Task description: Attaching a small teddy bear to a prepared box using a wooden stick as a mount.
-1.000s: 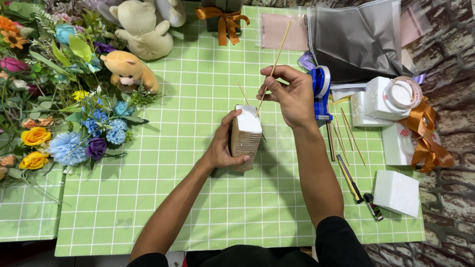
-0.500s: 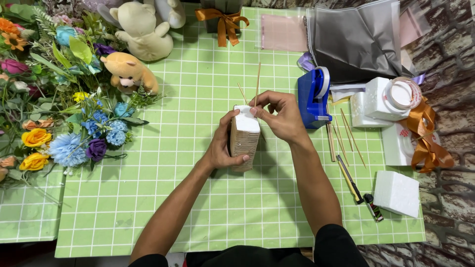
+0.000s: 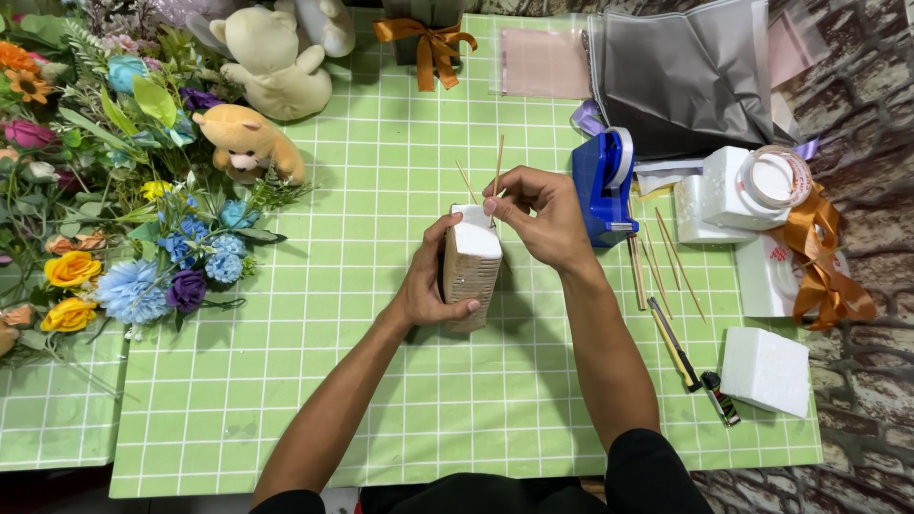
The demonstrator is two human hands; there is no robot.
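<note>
Green gridded mat (image 3: 381, 400). Left hand (image 3: 430, 286) wraps one small woven basket (image 3: 469, 276) at centre; right hand (image 3: 543, 214) pinches one wooden skewer (image 3: 497, 167) upright into its white foam. Two teddy bears (image 3: 262, 95) beside.

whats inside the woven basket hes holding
A white foam block fills the top of the small woven basket, with two thin wooden sticks standing out of it. The right hand pinches one stick; the left hand grips the basket. Anything below the foam is hidden.
</note>
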